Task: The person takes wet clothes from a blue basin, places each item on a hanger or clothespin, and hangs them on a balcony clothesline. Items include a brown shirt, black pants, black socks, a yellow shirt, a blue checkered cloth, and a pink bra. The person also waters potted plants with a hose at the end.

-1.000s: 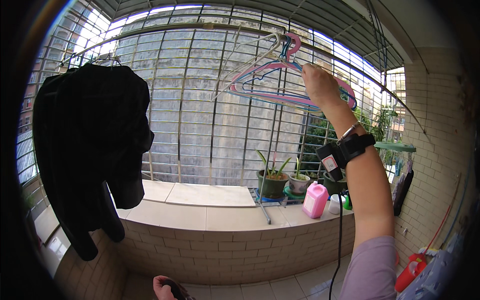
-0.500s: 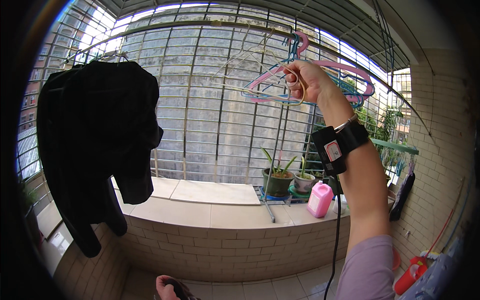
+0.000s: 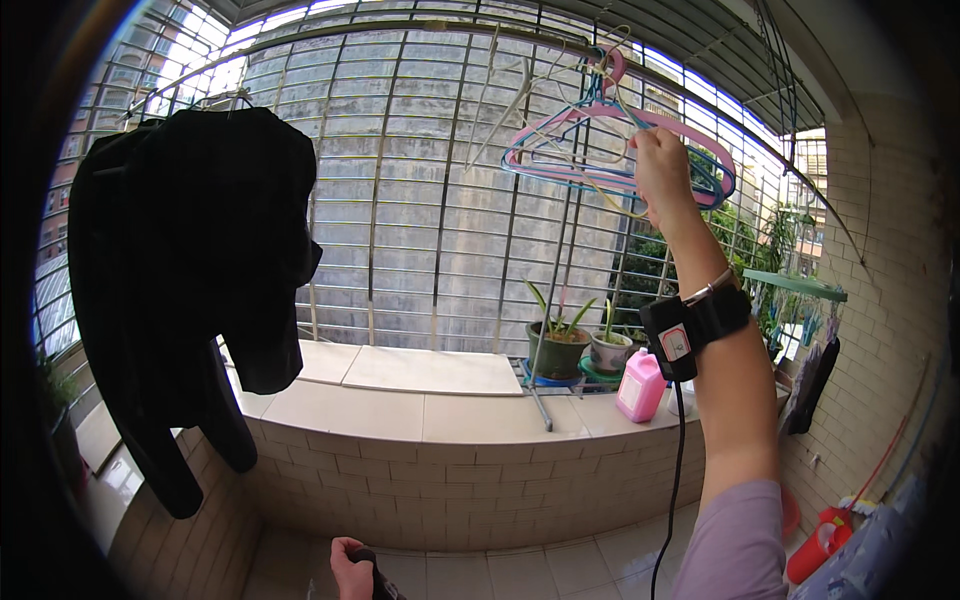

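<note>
My right hand (image 3: 662,168) is raised high and grips a bunch of plastic clothes hangers (image 3: 560,150), pink and blue, that hang by their hooks from the overhead rail (image 3: 420,25). A black device is strapped to that wrist, with a cable running down. At the bottom edge my left hand (image 3: 352,567) is closed around a small dark object (image 3: 380,585) that I cannot identify. A black garment (image 3: 190,270) hangs from the rail at the left, well apart from both hands.
A tiled ledge (image 3: 420,400) runs below the barred window grille. On it stand two potted plants (image 3: 558,345) and a pink bottle (image 3: 641,386). A brick wall (image 3: 880,330) closes the right side, with a red container (image 3: 815,545) at its foot.
My right hand has shifted along the rail with the hangers still in its grip. The view has tilted slightly. The left hand stays low.
</note>
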Available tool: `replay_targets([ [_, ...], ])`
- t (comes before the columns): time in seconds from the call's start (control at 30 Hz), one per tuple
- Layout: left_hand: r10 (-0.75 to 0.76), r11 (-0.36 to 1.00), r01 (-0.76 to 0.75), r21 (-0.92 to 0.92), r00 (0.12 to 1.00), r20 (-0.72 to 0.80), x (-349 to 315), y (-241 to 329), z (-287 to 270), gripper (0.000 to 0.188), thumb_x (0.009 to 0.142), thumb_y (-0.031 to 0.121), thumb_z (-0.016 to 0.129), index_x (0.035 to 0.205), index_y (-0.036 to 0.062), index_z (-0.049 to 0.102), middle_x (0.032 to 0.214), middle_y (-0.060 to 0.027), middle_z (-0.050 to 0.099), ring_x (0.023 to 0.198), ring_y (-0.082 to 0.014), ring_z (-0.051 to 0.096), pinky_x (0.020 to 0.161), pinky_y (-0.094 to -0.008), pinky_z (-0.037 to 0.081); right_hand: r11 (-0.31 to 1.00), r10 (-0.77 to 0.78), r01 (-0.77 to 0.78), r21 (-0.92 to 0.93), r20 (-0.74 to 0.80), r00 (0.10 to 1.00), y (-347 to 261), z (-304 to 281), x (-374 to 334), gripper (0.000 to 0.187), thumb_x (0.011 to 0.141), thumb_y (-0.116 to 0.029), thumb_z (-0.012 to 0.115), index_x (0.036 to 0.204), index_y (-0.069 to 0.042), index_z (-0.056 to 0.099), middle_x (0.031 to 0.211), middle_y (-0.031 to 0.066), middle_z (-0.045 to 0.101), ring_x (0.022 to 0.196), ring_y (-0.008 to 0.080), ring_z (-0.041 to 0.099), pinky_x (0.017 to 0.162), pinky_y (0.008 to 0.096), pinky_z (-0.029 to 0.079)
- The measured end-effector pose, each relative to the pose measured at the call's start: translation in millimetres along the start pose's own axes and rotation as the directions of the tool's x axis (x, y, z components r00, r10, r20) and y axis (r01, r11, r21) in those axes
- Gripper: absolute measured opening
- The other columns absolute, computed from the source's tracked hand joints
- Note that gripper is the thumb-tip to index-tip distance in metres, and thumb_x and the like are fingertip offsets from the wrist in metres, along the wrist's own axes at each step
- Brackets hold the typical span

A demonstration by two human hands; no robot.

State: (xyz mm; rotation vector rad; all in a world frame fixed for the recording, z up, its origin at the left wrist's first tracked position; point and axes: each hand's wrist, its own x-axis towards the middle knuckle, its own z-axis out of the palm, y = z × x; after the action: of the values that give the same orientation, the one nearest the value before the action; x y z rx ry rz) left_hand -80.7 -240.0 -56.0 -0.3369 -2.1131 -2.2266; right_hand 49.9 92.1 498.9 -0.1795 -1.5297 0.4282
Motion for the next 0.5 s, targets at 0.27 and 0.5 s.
replay_targets([
  [0.27,0.047,0.969,-0.091,0.231,0.980,0.191,15.1,15.1,32.4,0.018,0.067,-0.005,0.055,0.082,0.0034,0.051,0.070,-0.0061,0.055,0.067,-0.0155,0.054,0.066,-0.0283,0.045,0.993,0.106,-0.110,0.030,0.123,0.987,37.7,-89.0,-96.7,0.022,0.094,-0.023,0.054,0.093,-0.001,0.059,0.061,-0.0031,0.048,0.052,0.0035,0.040,0.047,0.0228,0.032],
  [0.5,-0.024,0.972,-0.055,0.230,0.945,0.327,43.0,35.0,68.0,0.020,0.065,-0.001,0.054,0.085,0.0028,0.054,0.073,-0.0058,0.055,0.070,-0.0175,0.053,0.067,-0.0291,0.045,0.704,0.462,-0.682,0.198,0.602,0.652,74.6,-152.9,-264.2,0.037,0.099,-0.028,0.044,0.125,-0.003,0.052,0.084,0.0038,0.061,0.075,0.0074,0.055,0.064,0.0222,0.045],
])
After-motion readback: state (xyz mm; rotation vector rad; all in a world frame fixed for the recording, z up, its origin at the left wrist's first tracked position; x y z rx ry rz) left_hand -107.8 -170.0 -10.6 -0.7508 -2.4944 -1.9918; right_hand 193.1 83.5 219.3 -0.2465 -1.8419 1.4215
